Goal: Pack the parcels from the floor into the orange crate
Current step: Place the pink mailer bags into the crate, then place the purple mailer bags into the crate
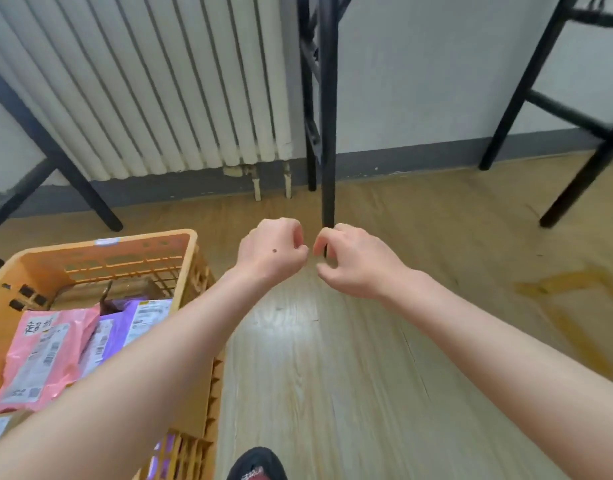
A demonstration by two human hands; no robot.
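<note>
Orange crate (190,244), near left: contains pink parcel (41,358), purple parcel (131,317). Hands, left hand (272,254) and right hand (353,261): centre, above floor (332,375), close together, fingers curled, holding nothing.

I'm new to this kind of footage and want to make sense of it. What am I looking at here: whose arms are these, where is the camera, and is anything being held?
There is no machine here. A person wears one wide-angle camera on the head, which looks forward and down, so the two bare arms reaching into the picture are that person's own. The left hand and the right hand hang close together over the wooden floor, fingers curled, holding nothing. The dark bit between the right fingers is the black table leg behind them. At the left stands the orange crate, with a pink parcel and purple parcels lying inside. No parcel shows on the floor in view. A white radiator is on the wall, and a shoe shows at the bottom edge.
</note>
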